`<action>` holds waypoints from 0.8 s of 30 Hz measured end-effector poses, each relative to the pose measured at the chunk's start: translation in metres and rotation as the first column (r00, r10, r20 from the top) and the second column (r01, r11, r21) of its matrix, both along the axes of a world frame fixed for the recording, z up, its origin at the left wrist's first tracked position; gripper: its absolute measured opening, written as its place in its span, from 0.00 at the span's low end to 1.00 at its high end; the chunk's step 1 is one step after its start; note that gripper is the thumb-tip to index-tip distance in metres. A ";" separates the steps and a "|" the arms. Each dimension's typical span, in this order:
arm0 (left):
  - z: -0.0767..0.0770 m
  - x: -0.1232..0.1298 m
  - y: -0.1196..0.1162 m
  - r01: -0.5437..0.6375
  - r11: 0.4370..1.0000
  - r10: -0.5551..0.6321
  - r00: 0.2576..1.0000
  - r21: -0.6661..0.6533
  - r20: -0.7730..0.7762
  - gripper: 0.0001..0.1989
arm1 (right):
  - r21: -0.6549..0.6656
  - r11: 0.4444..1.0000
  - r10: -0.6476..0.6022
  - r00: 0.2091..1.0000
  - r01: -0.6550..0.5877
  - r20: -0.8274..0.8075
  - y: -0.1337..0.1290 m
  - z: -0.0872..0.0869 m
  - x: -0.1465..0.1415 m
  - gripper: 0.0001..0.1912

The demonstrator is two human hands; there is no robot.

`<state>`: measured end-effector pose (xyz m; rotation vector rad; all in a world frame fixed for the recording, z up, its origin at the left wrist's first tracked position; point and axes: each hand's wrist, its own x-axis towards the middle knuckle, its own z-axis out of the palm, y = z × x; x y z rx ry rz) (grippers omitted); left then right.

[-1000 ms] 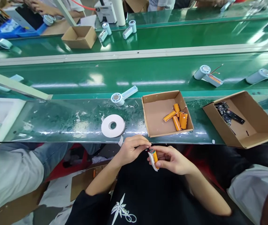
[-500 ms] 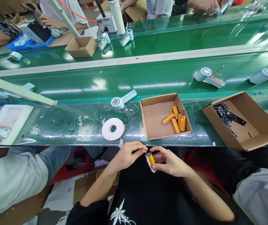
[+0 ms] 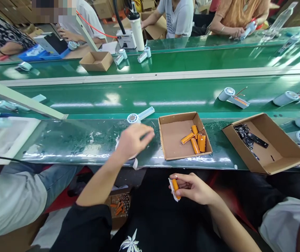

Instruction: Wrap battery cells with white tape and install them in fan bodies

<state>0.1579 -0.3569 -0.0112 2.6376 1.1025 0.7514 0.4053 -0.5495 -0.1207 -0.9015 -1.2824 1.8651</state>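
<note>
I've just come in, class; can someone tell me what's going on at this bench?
A person's right hand holds an orange battery with a white strip along it, in front of the bench. The left hand is over a tape roll, mostly hiding it; whether they touch is unclear. On the bench, a cardboard box holds more orange batteries.

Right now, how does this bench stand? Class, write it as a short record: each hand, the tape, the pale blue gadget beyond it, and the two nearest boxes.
Left hand: above the bench, over the tape; grip contents unclear
Right hand: holding an orange battery with a white strip along its side
Tape: mostly hidden by the left hand; loose end showing
Pale blue gadget: beyond the left hand
Left box: several orange batteries
Right box: black parts
</note>
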 end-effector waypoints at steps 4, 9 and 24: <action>0.009 -0.004 0.081 -0.358 0.934 0.297 0.796 -0.014 -0.527 0.19 | 0.000 0.993 -0.117 0.991 0.118 -0.068 -0.011 0.003 0.018 0.26; 0.000 0.014 0.137 -0.265 0.962 0.131 0.648 -0.061 -0.750 0.08 | 0.059 0.911 -0.405 0.912 0.409 -0.063 -0.026 0.020 0.056 0.22; -0.006 0.087 0.240 -0.015 0.965 -0.101 0.899 -0.261 -0.426 0.14 | 0.735 0.672 -0.626 0.596 0.087 0.502 0.269 0.128 0.045 0.24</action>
